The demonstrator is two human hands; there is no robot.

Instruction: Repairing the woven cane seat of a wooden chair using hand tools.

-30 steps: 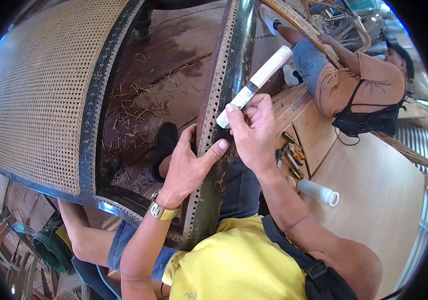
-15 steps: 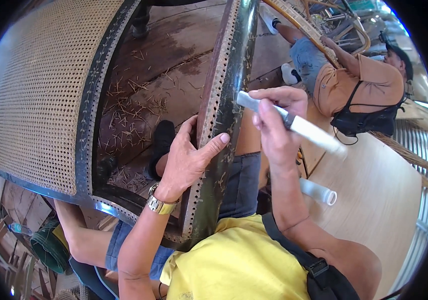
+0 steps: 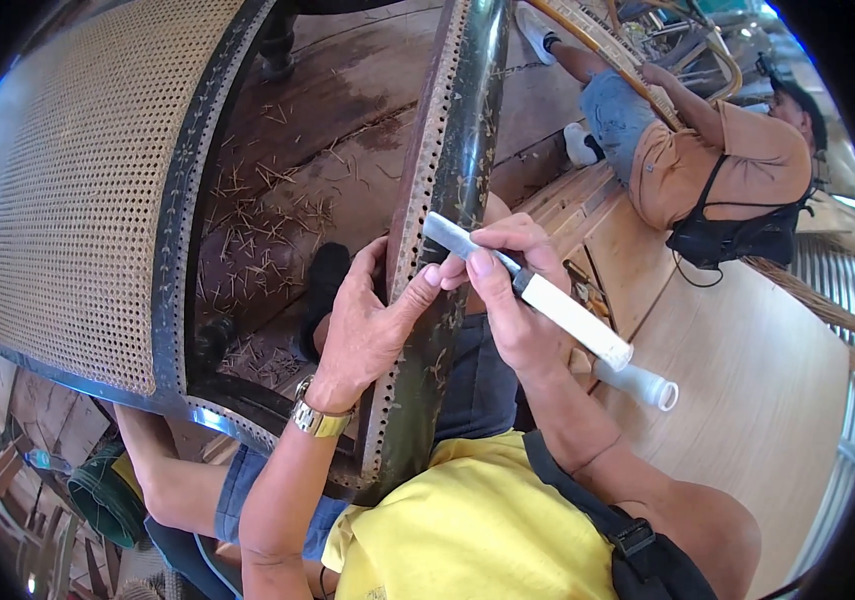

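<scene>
My right hand [image 3: 518, 290] is closed around a chisel [image 3: 580, 325] with a white handle, a dark collar and a flat grey blade. The blade lies close over a dark wooden rail [image 3: 473, 130] of a chair frame, which has a row of small drilled holes and a faded leaf pattern. Whether its edge touches the wood I cannot tell. Gripping that rail is my left hand [image 3: 368, 330], thumb on top and fingers over the far side. Its thumb is beside the right hand's fingertips. Woven cane [image 3: 88, 190] fills the frame's left panel.
Cane scraps [image 3: 258, 220] litter the wooden floor inside the frame. A whitish tube [image 3: 638, 385] lies on a pale board [image 3: 738, 400] at right. Another person [image 3: 718, 180] sits at upper right, handling a curved cane piece. A dark green container [image 3: 108, 495] stands at lower left.
My right hand has brought the chisel left and down, closer to my left thumb and over the rail's holes. The left hand keeps its grip on the rail.
</scene>
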